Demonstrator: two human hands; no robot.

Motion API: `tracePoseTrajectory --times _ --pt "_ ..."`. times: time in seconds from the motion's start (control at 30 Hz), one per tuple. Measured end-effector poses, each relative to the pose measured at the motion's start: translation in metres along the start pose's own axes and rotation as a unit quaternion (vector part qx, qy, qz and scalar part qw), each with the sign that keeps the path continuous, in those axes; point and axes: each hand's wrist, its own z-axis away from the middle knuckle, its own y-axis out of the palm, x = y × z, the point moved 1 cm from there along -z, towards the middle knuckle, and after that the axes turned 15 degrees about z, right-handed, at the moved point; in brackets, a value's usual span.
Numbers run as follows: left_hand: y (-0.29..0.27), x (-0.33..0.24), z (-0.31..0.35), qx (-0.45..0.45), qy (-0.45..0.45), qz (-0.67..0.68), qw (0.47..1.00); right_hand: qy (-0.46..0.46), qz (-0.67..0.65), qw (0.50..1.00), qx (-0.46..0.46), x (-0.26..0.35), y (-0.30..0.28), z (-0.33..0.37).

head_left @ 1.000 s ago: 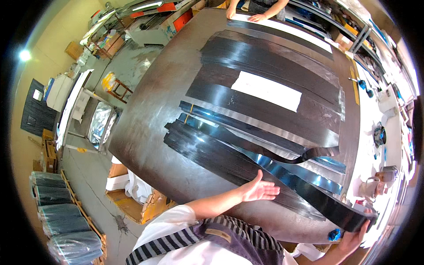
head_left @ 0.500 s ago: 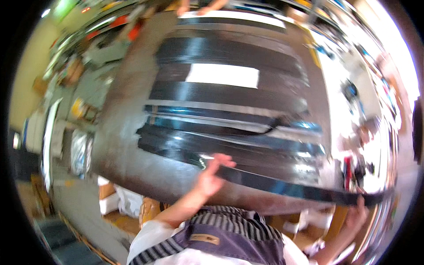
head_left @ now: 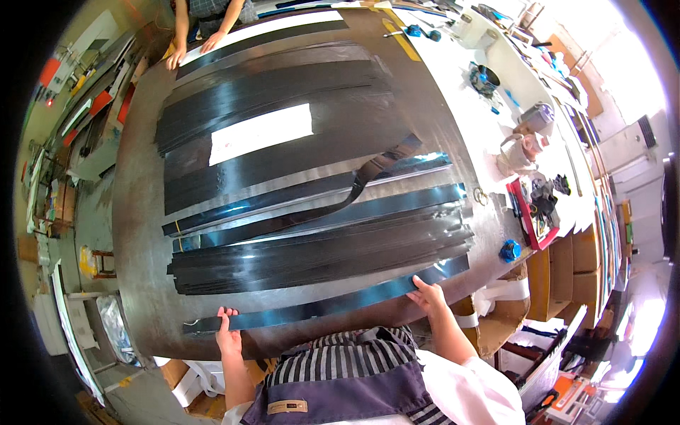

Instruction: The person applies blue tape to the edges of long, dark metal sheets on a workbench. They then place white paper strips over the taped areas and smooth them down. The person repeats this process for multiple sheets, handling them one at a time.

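Observation:
A long, glossy dark strip [head_left: 326, 307] lies along the near edge of the table, in front of my body. Close to its left end, my left hand [head_left: 229, 338] pinches the near edge, fingertips showing on top. Toward the other end my right hand [head_left: 431, 299] grips the same edge, thumb and fingers around it. Just beyond is a thick stack of dark strips [head_left: 319, 248] with uneven ends. Farther back, one loose strip [head_left: 365, 177] curls up and across bundled strips [head_left: 312, 195].
Across the table [head_left: 142, 212], a co-worker's hands [head_left: 195, 53] rest by a white strip and a dark one. White paper [head_left: 262, 133] lies on wide dark sheets. To the right are a red tray [head_left: 523, 216], a blue tape roll [head_left: 510, 250], scissors [head_left: 481, 197] and cardboard boxes [head_left: 503, 319].
My left hand has moved left and down to the strip's left end. My right hand came inward from the far right. The strip now lies along the near edge, apart from the stack.

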Motion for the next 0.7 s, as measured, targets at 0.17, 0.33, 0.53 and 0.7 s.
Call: tracePoseTrajectory --times 0.17,0.33,0.53,0.7 --pt "-0.003 -0.008 0.02 -0.233 0.238 -0.237 0.913 0.031 0.386 0.92 0.054 0.04 -0.008 0.039" --pt "0.021 -0.088 0.003 -0.294 0.536 -0.59 0.528 -0.199 0.315 0.924 0.085 0.104 0.059 0.045" --pt "0.068 -0.138 -0.119 -0.146 0.496 -0.564 0.644 -0.224 0.125 0.959 0.12 0.179 0.179 -0.045" --pt "0.101 -0.13 -0.19 -0.133 0.351 -0.544 0.75 -0.142 0.174 0.974 0.016 0.19 0.22 -0.086"
